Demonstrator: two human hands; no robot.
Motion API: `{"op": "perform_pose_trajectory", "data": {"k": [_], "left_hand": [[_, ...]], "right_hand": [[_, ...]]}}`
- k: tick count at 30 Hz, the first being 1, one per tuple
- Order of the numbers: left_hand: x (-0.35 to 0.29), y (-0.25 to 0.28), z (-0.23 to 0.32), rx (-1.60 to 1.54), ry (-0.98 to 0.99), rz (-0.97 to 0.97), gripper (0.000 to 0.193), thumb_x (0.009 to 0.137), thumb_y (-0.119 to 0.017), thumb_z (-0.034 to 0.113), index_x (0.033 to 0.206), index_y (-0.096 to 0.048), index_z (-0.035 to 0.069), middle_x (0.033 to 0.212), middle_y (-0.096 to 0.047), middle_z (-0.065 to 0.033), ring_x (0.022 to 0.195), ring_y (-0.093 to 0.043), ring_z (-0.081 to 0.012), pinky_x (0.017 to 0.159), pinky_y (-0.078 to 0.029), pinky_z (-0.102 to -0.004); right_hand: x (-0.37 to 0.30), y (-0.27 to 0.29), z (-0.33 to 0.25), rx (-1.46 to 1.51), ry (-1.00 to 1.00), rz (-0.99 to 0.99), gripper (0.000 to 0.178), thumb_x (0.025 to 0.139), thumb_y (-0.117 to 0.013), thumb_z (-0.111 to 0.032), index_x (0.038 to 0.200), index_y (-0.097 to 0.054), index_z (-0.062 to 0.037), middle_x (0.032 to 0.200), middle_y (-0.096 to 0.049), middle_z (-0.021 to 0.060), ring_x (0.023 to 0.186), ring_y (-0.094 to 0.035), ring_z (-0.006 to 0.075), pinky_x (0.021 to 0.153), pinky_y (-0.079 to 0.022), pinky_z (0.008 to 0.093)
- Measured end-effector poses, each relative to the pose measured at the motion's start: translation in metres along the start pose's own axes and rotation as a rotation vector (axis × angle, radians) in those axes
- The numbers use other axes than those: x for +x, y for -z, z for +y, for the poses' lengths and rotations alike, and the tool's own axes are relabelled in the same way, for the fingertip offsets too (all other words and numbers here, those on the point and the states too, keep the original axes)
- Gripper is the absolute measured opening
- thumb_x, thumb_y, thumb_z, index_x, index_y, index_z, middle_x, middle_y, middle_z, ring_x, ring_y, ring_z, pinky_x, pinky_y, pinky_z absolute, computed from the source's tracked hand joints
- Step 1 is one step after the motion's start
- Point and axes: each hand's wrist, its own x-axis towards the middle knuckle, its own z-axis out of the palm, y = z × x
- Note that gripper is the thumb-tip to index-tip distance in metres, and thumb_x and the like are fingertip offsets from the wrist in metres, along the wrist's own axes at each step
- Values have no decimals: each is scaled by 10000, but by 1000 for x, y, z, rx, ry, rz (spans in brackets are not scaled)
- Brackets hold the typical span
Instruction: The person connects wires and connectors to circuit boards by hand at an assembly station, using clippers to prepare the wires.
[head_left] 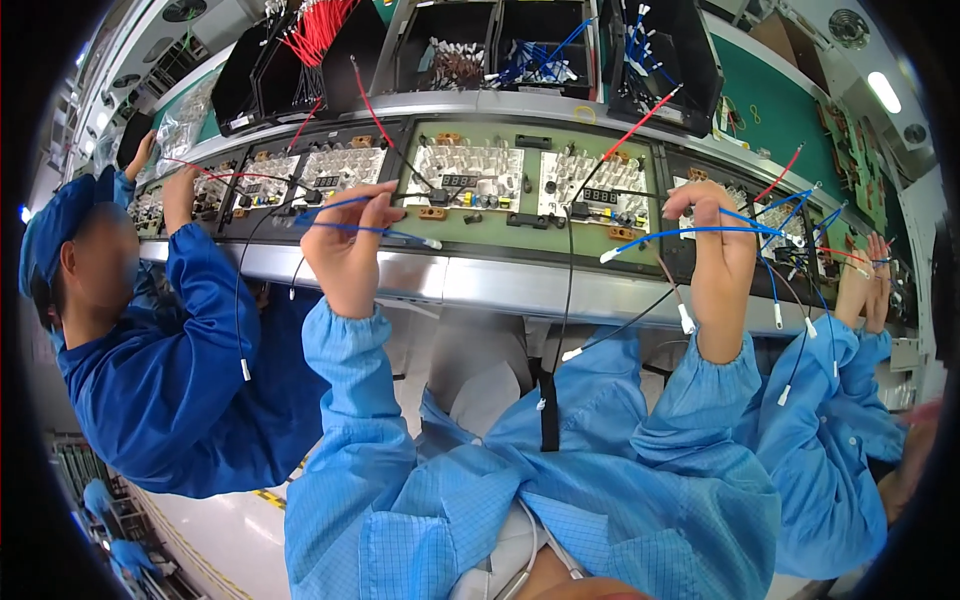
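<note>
My left hand (345,262) is closed in a pinch on thin blue wires (405,236) with white end connectors, in front of the left circuit board (507,165). My right hand (722,262) pinches more blue wires (650,236) at the right end of the green fixture plate (485,234); their white-tipped ends spread both ways. A second circuit board (551,180) lies on the same plate. Both boards have small digit displays. A red wire (372,112) rises from the left board and another red wire (640,122) from the right. Black wires hang over the front edge.
Behind the line, black bins (655,95) hold red, brown and blue wires. A metal rail (500,281) runs along the front. A co-worker in dark blue (170,370) sits left; another's hands (865,280) are at the right, near boards and wires.
</note>
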Motion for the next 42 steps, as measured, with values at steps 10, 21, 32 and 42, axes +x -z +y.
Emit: {"op": "perform_pose_trajectory", "data": {"k": [10,21,32,42], "left_hand": [[51,-4,-74,-25,175,-53,100,854,-624,30,922,-635,-43,786,-659,-66,653,-648,-121,555,-487,-213],[19,-51,-50,141,168,-104,100,845,-635,43,916,-649,-27,756,-663,-62,626,-643,-110,546,-498,-217],[20,-87,-71,246,153,-136,86,839,-634,27,913,-657,-11,703,-659,-45,605,-636,-93,540,-502,-213],[28,-113,-102,217,184,-167,80,849,-606,-2,918,-634,-31,789,-677,-70,666,-670,-143,554,-512,-220]], "right_hand": [[27,-59,51,-21,-45,4,403,1002,-340,-254,776,-538,16,819,-562,93,864,-527,197,854,-376,318],[8,-4,60,24,32,-5,370,982,-389,-245,785,-547,25,793,-545,77,759,-484,173,744,-370,287],[17,18,106,-1,98,-13,342,978,-376,-214,792,-563,3,784,-575,85,784,-537,202,995,-337,424],[37,22,147,67,-43,-49,335,972,-404,-189,755,-542,25,728,-528,64,687,-477,125,605,-358,243]]}}
